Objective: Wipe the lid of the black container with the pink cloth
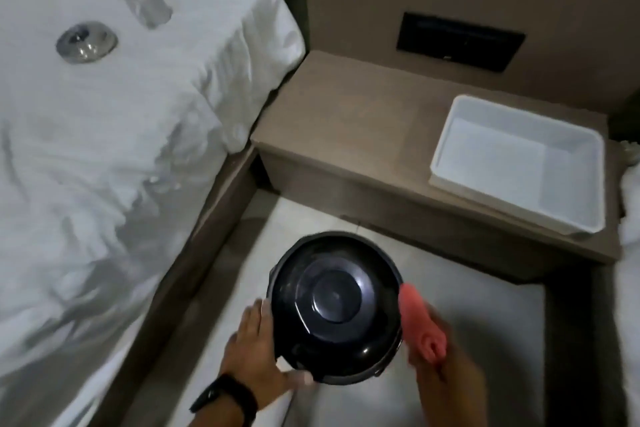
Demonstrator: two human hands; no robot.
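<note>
We held the black container (335,308) up over the pale floor (485,322), lid (335,295) facing us. Our left hand (254,354) gripped its left rim, thumb under the lower edge. Our right hand (446,381) was closed around the bunched pink cloth (420,326), cloth just touching the container's right edge; blurry there. White tray (519,163) sat on the brown nightstand (346,135). Bed (104,149) on the left.

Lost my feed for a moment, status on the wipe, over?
Left hand steadies black container. Right hand holds pink cloth at its right rim. Lid on, nothing in the way.
</note>
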